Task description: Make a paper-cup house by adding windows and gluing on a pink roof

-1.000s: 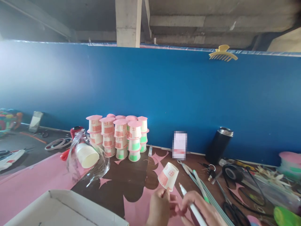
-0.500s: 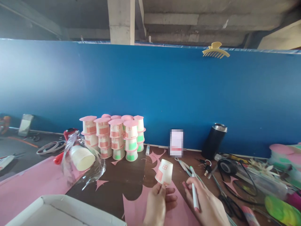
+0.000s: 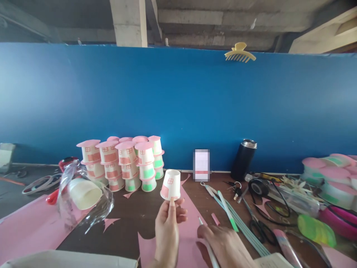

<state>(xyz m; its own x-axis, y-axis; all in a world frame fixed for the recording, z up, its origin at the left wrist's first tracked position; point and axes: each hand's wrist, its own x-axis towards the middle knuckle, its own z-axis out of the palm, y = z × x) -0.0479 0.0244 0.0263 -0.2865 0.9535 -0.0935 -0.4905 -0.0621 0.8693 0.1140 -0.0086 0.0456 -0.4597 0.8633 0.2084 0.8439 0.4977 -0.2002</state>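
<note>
My left hand [image 3: 169, 227] pinches a white paper cup [image 3: 170, 182] by its lower edge, thumb in front. The cup is held upside down, wide rim at the bottom, with a red window and a red patch drawn on its side. Right of it, my right hand [image 3: 219, 236] is closed round a white marker [image 3: 208, 245], low over the pink paper sheet [image 3: 192, 212]. A small pink marker cap [image 3: 215, 219] lies on the table beside that hand. Beyond it rests a white marker with a green end [image 3: 228, 211].
Stacked decorated cups with pink discs [image 3: 126, 160] stand at the back left, near plastic-wrapped cups [image 3: 85, 193]. A phone [image 3: 201, 165] and black flask [image 3: 244, 160] are along the blue partition. Scissors [image 3: 260, 229] and cables lie right; a white box edge [image 3: 69, 258] is at front left.
My right hand has put the pink cap down on the table and turned the marker, moving lower and left. My left hand has raised the cup leftward. The view has shifted right.
</note>
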